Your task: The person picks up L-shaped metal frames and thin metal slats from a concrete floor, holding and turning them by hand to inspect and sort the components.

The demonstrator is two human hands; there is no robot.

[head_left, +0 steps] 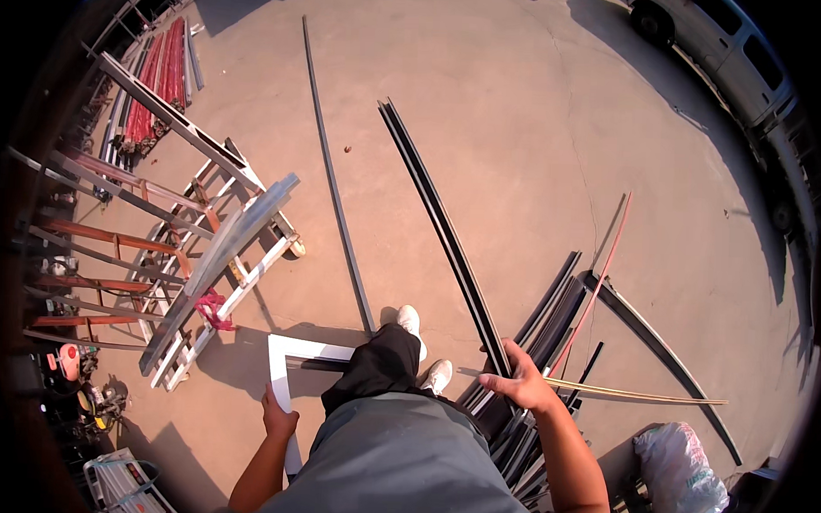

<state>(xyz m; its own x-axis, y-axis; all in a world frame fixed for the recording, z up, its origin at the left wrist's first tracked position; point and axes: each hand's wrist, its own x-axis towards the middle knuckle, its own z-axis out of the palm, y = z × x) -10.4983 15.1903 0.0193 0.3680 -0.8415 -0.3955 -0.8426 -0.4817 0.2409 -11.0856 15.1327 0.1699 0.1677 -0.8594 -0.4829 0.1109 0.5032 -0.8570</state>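
My left hand (281, 418), low at the left of my body, is closed on one leg of a white L-shaped frame (280, 379). The frame's other leg runs right and passes behind my trousers. On my right side, my right hand (520, 382) grips the near end of a long dark metal profile (439, 226) with pale lines along it. That profile stretches away over the ground, up and to the left. Just beyond my right hand lies a pile of dark metal profiles (553, 329), partly hidden by my forearm.
A single thin grey bar (333, 181) lies ahead on the concrete. To the left stands a white and orange metal rack (237, 296) on casters, with grey profiles across it. Red-wrapped bars (163, 85) lie farther back. A stuffed plastic bag (681, 474) sits lower right; a van (725, 46) is parked upper right.
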